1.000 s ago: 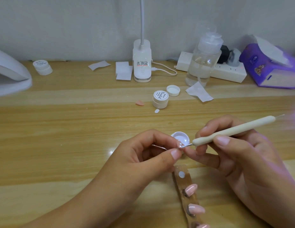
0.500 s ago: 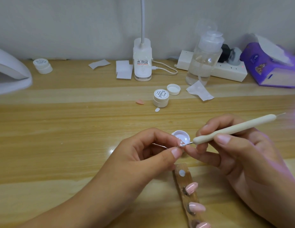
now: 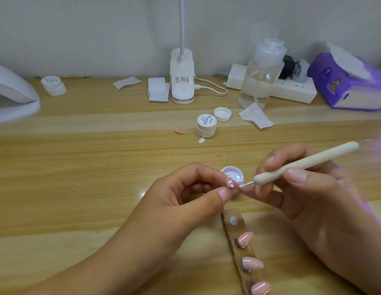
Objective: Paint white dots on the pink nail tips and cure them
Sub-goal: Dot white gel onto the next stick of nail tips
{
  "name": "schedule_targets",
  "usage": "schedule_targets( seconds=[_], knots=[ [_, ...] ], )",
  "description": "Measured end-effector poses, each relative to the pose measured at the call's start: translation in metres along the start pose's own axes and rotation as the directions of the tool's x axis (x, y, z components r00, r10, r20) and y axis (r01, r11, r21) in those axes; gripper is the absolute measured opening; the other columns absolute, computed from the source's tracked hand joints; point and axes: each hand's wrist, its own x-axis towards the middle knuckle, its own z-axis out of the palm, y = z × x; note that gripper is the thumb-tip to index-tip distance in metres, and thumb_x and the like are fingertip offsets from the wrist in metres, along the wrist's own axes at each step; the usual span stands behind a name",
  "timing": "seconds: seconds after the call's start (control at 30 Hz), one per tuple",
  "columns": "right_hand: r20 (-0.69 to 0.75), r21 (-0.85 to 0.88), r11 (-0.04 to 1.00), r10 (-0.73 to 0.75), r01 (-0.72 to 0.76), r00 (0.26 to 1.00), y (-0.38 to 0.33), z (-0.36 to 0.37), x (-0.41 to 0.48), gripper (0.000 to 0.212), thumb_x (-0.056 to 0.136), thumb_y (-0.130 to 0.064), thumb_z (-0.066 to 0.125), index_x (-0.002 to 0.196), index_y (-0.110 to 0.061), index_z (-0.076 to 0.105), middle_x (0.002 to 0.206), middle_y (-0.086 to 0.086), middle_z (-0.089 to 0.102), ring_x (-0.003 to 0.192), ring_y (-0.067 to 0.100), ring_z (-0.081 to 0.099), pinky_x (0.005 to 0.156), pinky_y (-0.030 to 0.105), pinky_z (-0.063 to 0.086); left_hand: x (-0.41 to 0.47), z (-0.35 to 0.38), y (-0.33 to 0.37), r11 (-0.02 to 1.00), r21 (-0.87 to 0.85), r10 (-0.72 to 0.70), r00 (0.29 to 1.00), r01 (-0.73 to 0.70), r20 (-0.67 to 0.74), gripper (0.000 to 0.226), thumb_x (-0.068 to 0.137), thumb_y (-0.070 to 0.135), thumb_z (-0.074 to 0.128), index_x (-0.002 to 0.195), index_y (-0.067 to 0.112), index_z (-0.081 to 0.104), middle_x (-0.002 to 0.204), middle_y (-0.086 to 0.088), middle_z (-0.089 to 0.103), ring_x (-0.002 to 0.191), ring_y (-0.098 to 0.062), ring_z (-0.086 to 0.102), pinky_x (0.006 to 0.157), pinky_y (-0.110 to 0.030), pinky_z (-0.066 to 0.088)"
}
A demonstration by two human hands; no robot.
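Head view showed dotting under way: left hand [image 3: 181,196] pinched a small pink nail tip [image 3: 229,184], already white-dotted, above the wooden counter [image 3: 79,167]; right hand [image 3: 313,201] gripped a cream dotting pen [image 3: 304,163], point just beside it. Next likely needed another steady dab.

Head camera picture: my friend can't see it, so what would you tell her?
A left hand pinches a pink nail tip with white dots while a right hand holds a cream dotting pen beside it, over a wooden table. An open white pot sits behind, and a strip holding three more pink tips lies nearer.
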Motion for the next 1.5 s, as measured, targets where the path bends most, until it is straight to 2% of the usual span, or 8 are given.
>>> schedule_targets(
  seconds=[0.07,0.17,0.33,0.5,0.7,0.9,1.23,1.5],
  knots=[
    [-0.068,0.044,0.999,0.011,-0.008,0.998,0.000,-0.004,0.004,0.019,0.072,-0.014,0.056,0.074,-0.022,0.073,0.068,0.000,0.066,0.068,0.011,0.066,0.075,0.031,0.058,-0.002,-0.002,0.001,0.997,0.073,-0.006,1.000,0.006,0.009,0.008,0.072,0.026,0.074,0.079,0.027,0.073,0.077,0.008,0.068,0.072,-0.003,0.058,0.070,-0.013,0.047],
    [-0.161,0.105,0.994,0.050,-0.034,0.986,-0.003,-0.010,0.010,0.028,0.077,-0.015,0.048,0.069,-0.023,0.073,0.062,-0.001,0.061,0.063,0.010,0.060,0.070,0.027,0.057,-0.005,-0.004,0.004,0.971,0.238,-0.010,0.999,0.000,0.042,0.018,0.071,0.040,0.072,0.085,0.030,0.074,0.086,-0.008,0.070,0.072,-0.027,0.058,0.070,-0.029,0.046],
    [-0.198,0.156,0.986,0.092,-0.061,0.976,-0.003,-0.012,0.012,0.026,0.077,-0.017,0.049,0.069,-0.023,0.073,0.064,-0.002,0.061,0.064,0.010,0.057,0.068,0.023,0.055,-0.003,-0.005,0.006,0.926,0.377,0.013,1.000,-0.019,0.019,0.014,0.072,0.040,0.071,0.084,0.034,0.075,0.087,-0.006,0.071,0.074,-0.035,0.060,0.064,-0.034,0.045],
    [-0.192,0.093,0.994,0.067,-0.050,0.979,-0.002,-0.013,0.013,0.028,0.078,-0.016,0.048,0.070,-0.024,0.074,0.064,-0.003,0.064,0.062,0.009,0.059,0.066,0.022,0.054,0.001,-0.002,0.003,0.870,0.479,0.077,0.992,-0.117,0.101,0.006,0.074,0.031,0.071,0.079,0.032,0.074,0.094,0.016,0.066,0.072,0.001,0.054,0.058,-0.008,0.037],
    [-0.183,-0.192,0.976,-0.134,0.098,0.974,0.002,-0.013,0.009,0.015,0.083,-0.017,0.061,0.082,-0.029,0.071,0.072,-0.007,0.061,0.071,0.008,0.058,0.072,0.020,0.051,0.002,-0.004,-0.002,0.820,0.551,0.089,0.985,-0.155,0.145,0.009,0.076,0.036,0.070,0.084,0.035,0.074,0.099,0.017,0.061,0.073,-0.003,0.053,0.058,-0.008,0.037],
    [-0.132,-0.498,0.849,-0.274,0.176,0.952,-0.002,-0.014,0.008,0.019,0.090,-0.015,0.058,0.093,-0.029,0.069,0.084,-0.016,0.068,0.072,0.005,0.055,0.071,0.011,0.046,-0.008,-0.013,-0.002,0.725,0.649,0.177,0.973,-0.230,0.148,0.016,0.074,0.035,0.074,0.088,0.035,0.066,0.086,0.012,0.053,0.066,-0.002,0.050,0.058,-0.005,0.035],
    [0.051,-0.766,0.609,-0.261,0.206,0.964,0.007,-0.012,0.008,0.016,0.093,-0.032,0.052,0.103,-0.027,0.063,0.092,-0.007,0.063,0.081,0.019,0.059,0.075,0.019,0.046,-0.017,-0.007,-0.005,0.652,0.711,0.169,0.964,-0.265,0.204,0.019,0.070,0.052,0.069,0.086,0.040,0.071,0.073,0.015,0.053,0.064,0.004,0.050,0.056,-0.008,0.033],
    [0.115,-0.786,0.576,-0.223,0.226,0.968,0.009,-0.012,0.008,0.016,0.093,-0.033,0.051,0.102,-0.026,0.062,0.089,-0.008,0.060,0.081,0.014,0.056,0.073,0.012,0.041,-0.015,-0.002,-0.005,0.661,0.716,0.152,0.974,-0.226,0.167,0.025,0.074,0.059,0.064,0.080,0.035,0.069,0.073,0.013,0.054,0.063,-0.002,0.053,0.055,-0.011,0.035]
  ],
)
